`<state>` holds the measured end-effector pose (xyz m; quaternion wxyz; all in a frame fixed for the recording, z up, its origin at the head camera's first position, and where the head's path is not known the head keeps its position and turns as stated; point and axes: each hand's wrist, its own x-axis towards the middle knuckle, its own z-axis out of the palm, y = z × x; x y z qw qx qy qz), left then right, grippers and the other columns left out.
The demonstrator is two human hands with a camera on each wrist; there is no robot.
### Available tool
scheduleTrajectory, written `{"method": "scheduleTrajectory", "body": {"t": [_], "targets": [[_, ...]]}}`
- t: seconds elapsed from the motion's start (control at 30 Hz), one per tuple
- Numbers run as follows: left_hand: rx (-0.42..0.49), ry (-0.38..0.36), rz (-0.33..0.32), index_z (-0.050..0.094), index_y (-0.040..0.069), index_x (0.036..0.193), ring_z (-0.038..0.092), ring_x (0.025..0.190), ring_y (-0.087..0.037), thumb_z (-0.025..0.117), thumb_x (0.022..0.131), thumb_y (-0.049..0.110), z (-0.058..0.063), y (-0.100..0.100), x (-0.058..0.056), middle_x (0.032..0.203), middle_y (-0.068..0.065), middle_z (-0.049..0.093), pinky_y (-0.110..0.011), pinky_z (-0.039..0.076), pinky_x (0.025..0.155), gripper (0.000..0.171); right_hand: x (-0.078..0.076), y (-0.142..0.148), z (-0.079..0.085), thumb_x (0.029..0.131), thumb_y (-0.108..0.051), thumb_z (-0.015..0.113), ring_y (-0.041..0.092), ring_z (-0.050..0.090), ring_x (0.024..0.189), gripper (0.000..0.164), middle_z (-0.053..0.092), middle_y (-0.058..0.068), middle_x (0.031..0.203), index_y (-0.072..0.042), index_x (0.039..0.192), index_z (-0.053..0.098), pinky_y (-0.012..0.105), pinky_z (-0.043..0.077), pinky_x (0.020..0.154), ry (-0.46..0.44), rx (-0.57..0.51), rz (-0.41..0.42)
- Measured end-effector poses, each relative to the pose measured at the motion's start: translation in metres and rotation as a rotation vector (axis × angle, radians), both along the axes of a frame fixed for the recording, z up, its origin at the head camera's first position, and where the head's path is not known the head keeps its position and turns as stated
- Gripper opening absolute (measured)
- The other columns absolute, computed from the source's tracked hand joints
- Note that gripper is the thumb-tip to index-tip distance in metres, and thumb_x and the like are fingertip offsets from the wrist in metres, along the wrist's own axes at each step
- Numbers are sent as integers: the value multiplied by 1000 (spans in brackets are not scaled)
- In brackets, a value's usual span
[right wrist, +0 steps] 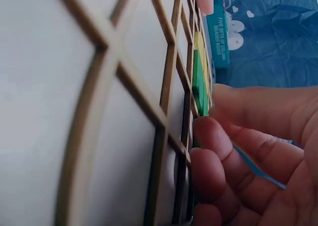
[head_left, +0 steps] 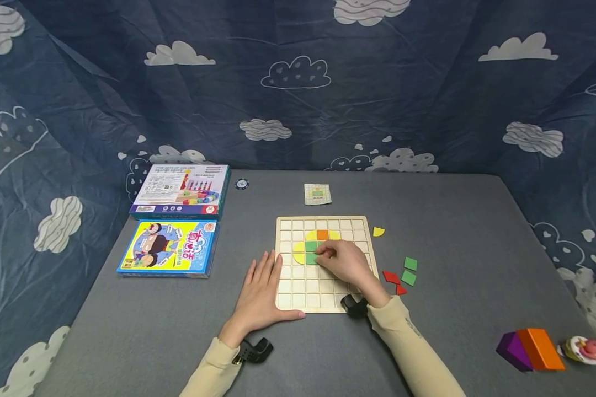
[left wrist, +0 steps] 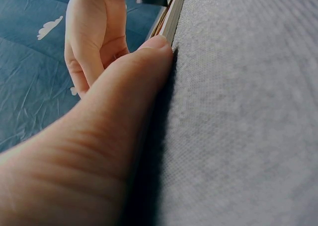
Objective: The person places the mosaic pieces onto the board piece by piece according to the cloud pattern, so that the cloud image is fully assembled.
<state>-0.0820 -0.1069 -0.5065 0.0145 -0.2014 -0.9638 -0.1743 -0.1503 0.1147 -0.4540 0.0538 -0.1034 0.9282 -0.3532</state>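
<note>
Grid board (head_left: 292, 286) mid-frame; cells hold green tiles (head_left: 310, 258), yellow pieces (head_left: 299, 253), orange square (head_left: 322, 235). Left hand (head_left: 260, 295) flat, fingers straight, at its lower-left corner. Right hand (head_left: 346, 263): grip curled at green tiles, can't tell if pinching one.

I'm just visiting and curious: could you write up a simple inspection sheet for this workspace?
Surface: grey table.
Job's things: wooden grid board with yellow, green and orange pieces set in it; loose yellow piece, red pieces and green squares to its right; small card beyond it.
Clutter: two boxes and a round chip at left; orange-and-purple block and figurine at right.
Hands: left hand, fingers straight, at the board's near-left corner; right hand, fingers bent over the board, any piece held cannot be made out.
Cables: nothing seen.
Surroundings: dark blue cloth with cloud prints.
</note>
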Motion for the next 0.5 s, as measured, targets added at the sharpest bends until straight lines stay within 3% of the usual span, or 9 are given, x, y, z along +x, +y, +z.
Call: {"method": "scheduleTrajectory", "body": {"t": [0.5], "targets": [[7,-7,-2,11,3,152,0,143,-28,57,65,83,-1,1,-1,157,-16,9,-45,-2,113,126,17,57,6,86,-17,70,12,51,58,7,62,-4,72,-11,90,74,30,39,50,144,-42,-127]]}}
